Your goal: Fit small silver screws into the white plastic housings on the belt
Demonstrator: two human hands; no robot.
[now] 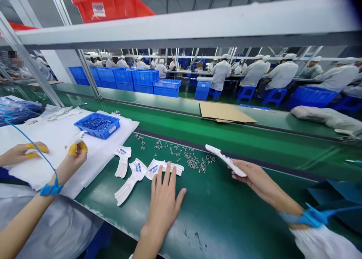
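My left hand (164, 204) lies palm down, fingers stretched out, its fingertips touching a white plastic shell half (154, 169) with blue pieces inside. Between thumb and fingers of my right hand (254, 178) is a long white plastic shell (223, 159), raised above the green worktop (220, 213). Left of my left hand lie two more white shell halves, an angled one (131, 183) and a shorter one (122, 163), also with blue pieces in them. Small metal parts, seemingly screws (192, 161), are scattered beyond my hands.
To the left, a co-worker's hand (75, 157) with yellow finger covers holds a white part, near a blue tray (97, 125) of small blue pieces. A green conveyor belt (175, 123) runs behind, with cardboard (226, 112) on the far ledge. Overhead is a shelf (181, 29).
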